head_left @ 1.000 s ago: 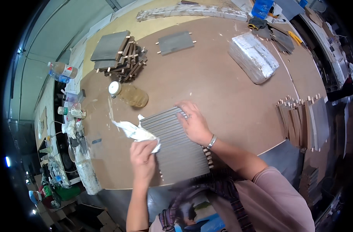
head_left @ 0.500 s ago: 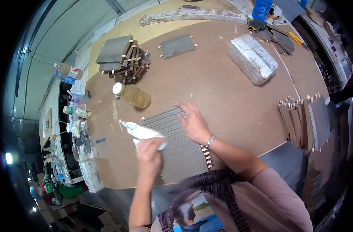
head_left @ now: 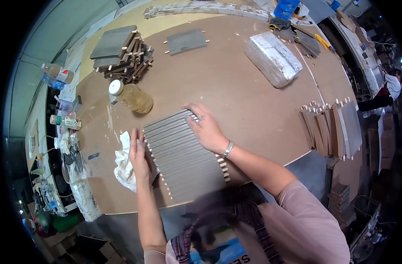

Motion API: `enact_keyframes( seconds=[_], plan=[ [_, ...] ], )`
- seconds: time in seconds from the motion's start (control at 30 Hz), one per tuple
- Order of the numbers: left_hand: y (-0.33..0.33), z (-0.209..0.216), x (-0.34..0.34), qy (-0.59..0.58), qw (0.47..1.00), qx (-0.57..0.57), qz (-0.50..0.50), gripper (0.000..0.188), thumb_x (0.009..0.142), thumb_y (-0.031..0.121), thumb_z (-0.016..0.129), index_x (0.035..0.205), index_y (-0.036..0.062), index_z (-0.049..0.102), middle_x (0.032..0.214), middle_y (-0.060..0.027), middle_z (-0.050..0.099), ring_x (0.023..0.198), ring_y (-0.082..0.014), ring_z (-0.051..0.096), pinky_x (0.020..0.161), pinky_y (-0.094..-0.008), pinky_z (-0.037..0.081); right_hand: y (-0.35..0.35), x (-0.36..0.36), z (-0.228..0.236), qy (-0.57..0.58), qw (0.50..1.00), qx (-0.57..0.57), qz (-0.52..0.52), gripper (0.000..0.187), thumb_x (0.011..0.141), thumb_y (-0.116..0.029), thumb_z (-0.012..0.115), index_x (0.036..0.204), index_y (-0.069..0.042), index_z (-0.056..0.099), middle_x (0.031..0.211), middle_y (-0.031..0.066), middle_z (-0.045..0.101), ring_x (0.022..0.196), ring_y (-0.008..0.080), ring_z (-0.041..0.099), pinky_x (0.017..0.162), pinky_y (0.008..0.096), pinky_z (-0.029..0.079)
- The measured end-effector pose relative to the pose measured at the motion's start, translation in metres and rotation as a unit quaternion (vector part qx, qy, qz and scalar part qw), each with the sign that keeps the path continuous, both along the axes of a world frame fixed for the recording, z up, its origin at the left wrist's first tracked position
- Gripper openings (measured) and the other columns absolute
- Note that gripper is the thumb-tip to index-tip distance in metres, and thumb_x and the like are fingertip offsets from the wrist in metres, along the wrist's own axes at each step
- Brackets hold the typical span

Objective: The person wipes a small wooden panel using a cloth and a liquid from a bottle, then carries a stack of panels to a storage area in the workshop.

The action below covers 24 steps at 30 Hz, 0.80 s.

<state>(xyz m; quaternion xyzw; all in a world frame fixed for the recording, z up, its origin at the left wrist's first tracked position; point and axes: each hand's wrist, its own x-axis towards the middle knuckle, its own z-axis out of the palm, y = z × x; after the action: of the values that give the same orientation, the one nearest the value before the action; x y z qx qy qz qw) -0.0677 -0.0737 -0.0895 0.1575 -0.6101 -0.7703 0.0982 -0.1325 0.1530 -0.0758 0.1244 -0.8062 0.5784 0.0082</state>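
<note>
A tight row of thin grey wooden boards (head_left: 183,154) lies at the table's near edge, edges up, with pale dowel pegs sticking out at both ends. My left hand (head_left: 140,158) is open, its straight fingers along the left ends of the boards. A crumpled white cloth (head_left: 124,165) lies just outside that hand, partly behind it. At the far right corner of the row, my right hand (head_left: 207,130) rests against the boards, fingers stretched over the corner and thumb apart.
A capped bottle of yellowish liquid (head_left: 133,97) stands beyond the row. Stacked pegged boards (head_left: 115,44) are at the far left, one board (head_left: 186,42) behind. A wrapped silvery block (head_left: 275,59) and upright boards (head_left: 337,127) are to the right.
My left hand has let go of the white cloth and moved left off the top of the boards to their left ends. My right hand keeps its place on the row.
</note>
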Motion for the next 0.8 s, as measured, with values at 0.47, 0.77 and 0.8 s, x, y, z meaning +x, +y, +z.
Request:
enact_keyframes(
  seconds=[0.47,0.77,0.8],
  plan=[
    [0.006,0.054,0.009,-0.109,0.979,0.022,-0.17,0.088,0.072,-0.018,0.058,0.15,-0.0066,0.017,0.136,-0.0143,0.048,0.116,-0.0183,0.055,0.092,-0.0272,0.049,0.0,-0.001,-0.003,-0.052,0.997,-0.05,0.011,0.029,0.095,-0.012,0.052,0.122,-0.001,0.054,0.123,0.0152,0.053,0.118,0.0325,0.048,0.103,0.0369,0.038],
    [-0.001,0.053,0.003,-0.116,0.979,0.04,-0.163,0.081,0.069,-0.022,0.048,0.146,-0.0092,0.026,0.135,-0.0161,0.049,0.118,-0.0206,0.055,0.087,-0.0254,0.05,0.002,-0.003,0.001,-0.027,1.0,-0.011,0.005,0.029,0.093,-0.008,0.052,0.121,0.002,0.055,0.118,0.0143,0.054,0.112,0.0263,0.052,0.1,0.0328,0.04],
    [-0.008,0.051,0.002,-0.115,0.977,0.048,-0.171,0.079,0.07,-0.022,0.047,0.146,-0.0093,0.028,0.136,-0.0167,0.049,0.118,-0.0208,0.055,0.088,-0.0256,0.05,0.003,-0.003,0.002,-0.027,1.0,-0.006,0.006,0.029,0.093,-0.009,0.052,0.121,0.001,0.055,0.117,0.0143,0.054,0.112,0.0264,0.052,0.1,0.0329,0.04]
  ],
)
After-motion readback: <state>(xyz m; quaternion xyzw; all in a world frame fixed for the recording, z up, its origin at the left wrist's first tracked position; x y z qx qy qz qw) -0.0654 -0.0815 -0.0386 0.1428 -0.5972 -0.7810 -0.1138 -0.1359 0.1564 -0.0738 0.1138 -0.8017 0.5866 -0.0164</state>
